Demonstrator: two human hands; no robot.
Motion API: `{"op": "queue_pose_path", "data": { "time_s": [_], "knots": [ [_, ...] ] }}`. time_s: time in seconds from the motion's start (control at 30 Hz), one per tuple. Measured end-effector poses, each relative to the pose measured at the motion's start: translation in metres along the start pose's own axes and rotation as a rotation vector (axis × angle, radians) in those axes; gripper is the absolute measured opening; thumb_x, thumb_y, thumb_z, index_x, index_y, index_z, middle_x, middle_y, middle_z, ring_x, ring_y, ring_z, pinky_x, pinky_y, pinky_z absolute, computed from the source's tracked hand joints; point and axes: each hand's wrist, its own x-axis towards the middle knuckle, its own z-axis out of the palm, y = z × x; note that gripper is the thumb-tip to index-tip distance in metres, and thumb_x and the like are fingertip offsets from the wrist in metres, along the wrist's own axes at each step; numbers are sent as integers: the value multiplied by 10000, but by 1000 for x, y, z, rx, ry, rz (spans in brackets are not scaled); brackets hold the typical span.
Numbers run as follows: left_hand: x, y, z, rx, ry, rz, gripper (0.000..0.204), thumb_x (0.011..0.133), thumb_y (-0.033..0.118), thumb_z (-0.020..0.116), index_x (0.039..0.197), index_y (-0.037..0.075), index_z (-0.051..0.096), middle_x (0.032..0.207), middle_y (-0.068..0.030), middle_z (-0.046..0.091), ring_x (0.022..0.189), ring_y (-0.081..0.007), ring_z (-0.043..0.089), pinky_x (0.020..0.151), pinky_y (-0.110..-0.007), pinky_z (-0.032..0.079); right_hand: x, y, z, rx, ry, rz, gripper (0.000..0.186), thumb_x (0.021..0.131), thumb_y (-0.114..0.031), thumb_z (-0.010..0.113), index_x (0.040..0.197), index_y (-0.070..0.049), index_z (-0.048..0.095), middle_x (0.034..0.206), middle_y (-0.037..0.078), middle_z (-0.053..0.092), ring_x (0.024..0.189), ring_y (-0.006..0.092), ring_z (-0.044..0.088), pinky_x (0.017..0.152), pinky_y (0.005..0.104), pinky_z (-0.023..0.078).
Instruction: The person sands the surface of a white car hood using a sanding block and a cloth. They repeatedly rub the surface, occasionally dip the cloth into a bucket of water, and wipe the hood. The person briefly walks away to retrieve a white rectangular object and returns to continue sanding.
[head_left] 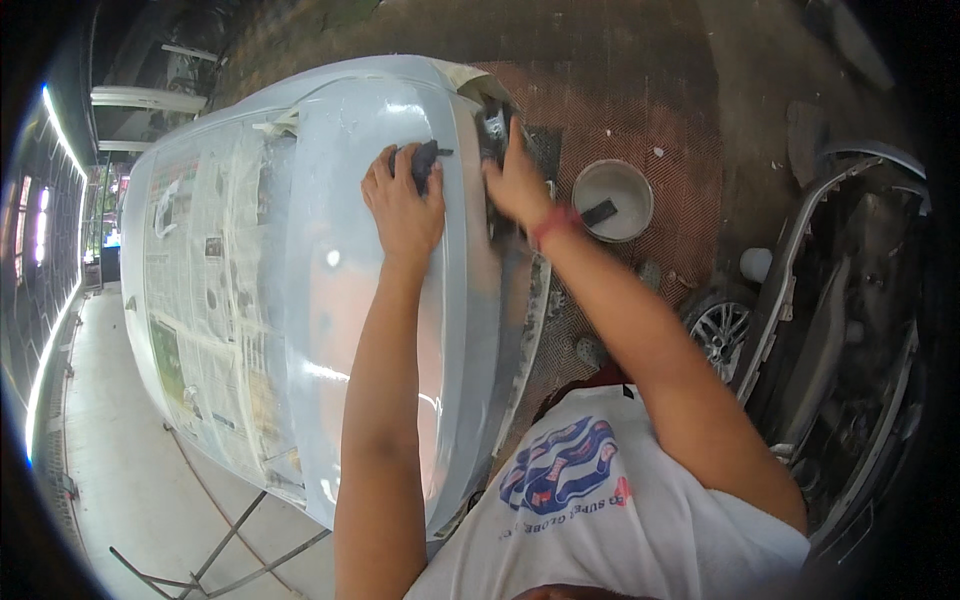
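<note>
My left hand [405, 205] rests on the pale grey primed panel [345, 190] of a car body, its fingers bent around a dark piece of sandpaper [425, 160]. My right hand [520, 185] is at the panel's outer edge, beside a dark glossy part [493, 128] set in an opening there. The fingers of that hand are partly hidden, and whether they hold anything cannot be made out. A reddish patch [350, 310] shows through the grey coat below my left hand.
Newspaper and tape [215, 260] cover the car's window area. On the floor to the right stands a bucket [578, 180] of cloudy water with a black block [599, 212] at its rim. Farther right are a wheel [720, 330] and a large dark bumper-like part [850, 290]. Metal stand legs [225, 545] reach out lower left.
</note>
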Motion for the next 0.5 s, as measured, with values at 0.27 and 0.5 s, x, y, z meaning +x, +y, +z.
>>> {"op": "queue_pose_path", "data": {
  "time_s": [0.27,0.5],
  "knots": [
    [-6,-7,2,-21,-2,-14,413,983,280,743,1360,122,687,1456,-220,595,1365,-445,517,1196,-567,367,-104,-2,14,151,-27,-190,966,1003,-120,669,1738,23,59,1680,412,344,1549,546,406,1286,518,357],
    [5,2,5,-10,1,40,407,1002,293,736,1364,113,691,1435,-233,613,1347,-457,538,1181,-564,395,33,32,8,-63,121,-81,948,998,-163,651,1707,84,72,1306,426,663,1180,559,680,1038,562,550]
  ]
}}
